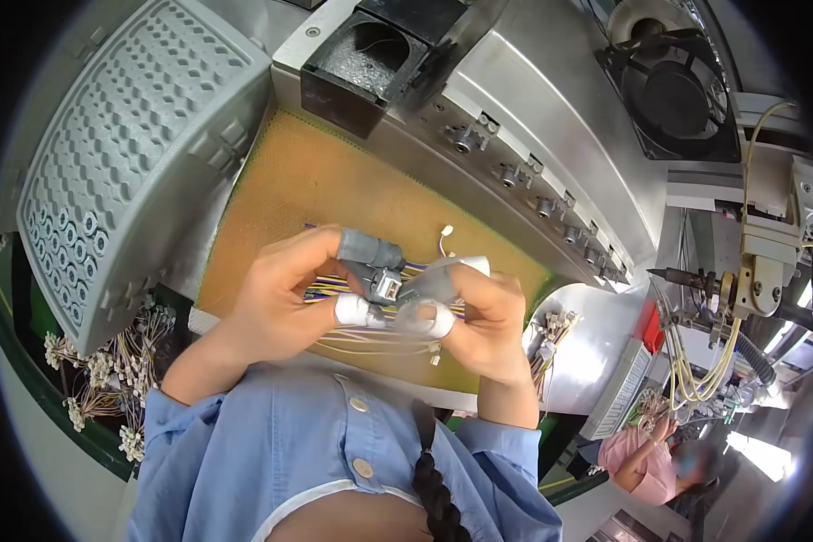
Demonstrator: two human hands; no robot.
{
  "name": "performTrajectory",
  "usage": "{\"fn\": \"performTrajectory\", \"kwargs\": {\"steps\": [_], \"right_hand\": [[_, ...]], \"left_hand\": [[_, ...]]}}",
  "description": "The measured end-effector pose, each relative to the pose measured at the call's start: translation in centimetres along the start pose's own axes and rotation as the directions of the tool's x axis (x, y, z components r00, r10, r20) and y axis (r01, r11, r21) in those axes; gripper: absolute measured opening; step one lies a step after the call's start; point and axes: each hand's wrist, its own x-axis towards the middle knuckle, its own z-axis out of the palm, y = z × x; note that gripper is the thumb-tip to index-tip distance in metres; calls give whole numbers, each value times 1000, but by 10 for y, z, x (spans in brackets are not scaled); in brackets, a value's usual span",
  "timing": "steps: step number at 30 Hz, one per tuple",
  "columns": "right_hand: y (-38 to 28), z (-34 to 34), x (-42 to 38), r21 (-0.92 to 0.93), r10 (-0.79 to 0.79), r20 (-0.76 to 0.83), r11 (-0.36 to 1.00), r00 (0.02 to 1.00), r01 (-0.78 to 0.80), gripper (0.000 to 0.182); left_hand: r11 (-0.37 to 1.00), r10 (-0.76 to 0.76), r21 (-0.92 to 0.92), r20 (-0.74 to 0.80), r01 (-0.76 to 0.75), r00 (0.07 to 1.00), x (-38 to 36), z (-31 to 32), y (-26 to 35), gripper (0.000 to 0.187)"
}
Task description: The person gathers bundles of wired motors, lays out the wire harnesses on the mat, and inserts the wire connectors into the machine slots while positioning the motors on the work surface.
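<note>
Near the middle of the view, a small dark part with a silvery metal socket (387, 286) sits between the thumb and fingers of my left hand (289, 280). Grey tape wraps a finger of this hand and white tape its thumb. Close beside it on the right, my right hand (483, 316) is closed, its taped fingertips blurred; what they grip is too smeared to make out. Thin coloured wires (330, 287) run behind and below both hands. One white connector (446, 231) lies on the orange mat (280, 181) beyond the hands.
A grey perforated tray (144, 135) with metal rings stands at left, above bundled wires with white connectors (131, 379). A metal machine (551, 108) with a black box (366, 72) spans the back. Fan (677, 95) and nozzle assembly (759, 280) are right. A person in pink (641, 461) is lower right.
</note>
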Motion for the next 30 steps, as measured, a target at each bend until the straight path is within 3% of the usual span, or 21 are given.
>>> {"fn": "performTrajectory", "kwargs": {"steps": [5, 7, 11, 12, 14, 16, 17, 18, 19, 21, 25, 27, 28, 29, 30], "right_hand": [[5, 6, 1, 72, -105, -68, 991, 992, 110, 23], [5, 5, -3, -27, -107, -22, 994, 994, 106, 24], [2, 4, -5, -52, -52, -35, 997, 998, 50, 25], [2, 2, -4, -47, -3, 5, 999, 1000, 3, 26], [-2, -5, -4, -41, 54, 42, 998, 998, -52, 27], [-9, -15, -2, -42, 110, 235, 994, 966, -103, 12], [-9, -15, 0, -44, 114, 234, 993, 965, -107, 12], [-8, -15, 2, 172, 255, 272, 936, 928, -307, 13], [-8, -16, 4, 367, 374, 336, 793, 864, -486, 13], [3, -17, 4, 450, 303, 348, 776, 887, -442, 10], [13, -18, 4, 459, 286, 349, 778, 892, -429, 11], [16, -16, 7, 512, 91, 319, 821, 944, -252, 16], [16, -14, 3, 491, 136, 366, 812, 921, -315, 19], [11, -14, 4, 492, 132, 371, 811, 919, -315, 19], [3, -14, 5, 422, 183, 257, 862, 949, -281, 20]], "left_hand": [[979, -1, 202, 50, -9, 999, 4, -8, 11, 30], [974, 8, 224, 29, -14, 1000, 3, -6, 10, 29], [898, 203, 388, 60, -210, 977, 8, -3, 12, 29], [833, 282, 473, 85, -288, 956, 9, -2, 14, 28], [828, 267, 472, 145, -304, 953, 10, -7, 13, 27], [824, 254, 467, 203, -321, 946, 9, -5, 12, 26], [758, 338, 530, 177, -379, 924, 10, 0, 13, 25], [683, 422, 592, 158, -428, 893, 10, 2, 14, 24], [687, 422, 585, 160, -430, 892, 10, 2, 15, 24], [594, 409, 644, 276, -483, 870, 11, -1, 19, 23], [640, 299, 626, 330, -445, 895, 29, -3, 26, 23], [814, 250, 422, 366, -399, 897, 42, -6, 22, 21], [790, 292, 387, 445, -475, 847, 48, -12, 18, 27], [789, 289, 393, 441, -473, 850, 47, -14, 13, 27], [792, 275, 462, 312, -398, 909, 44, -16, 6, 31]]}}
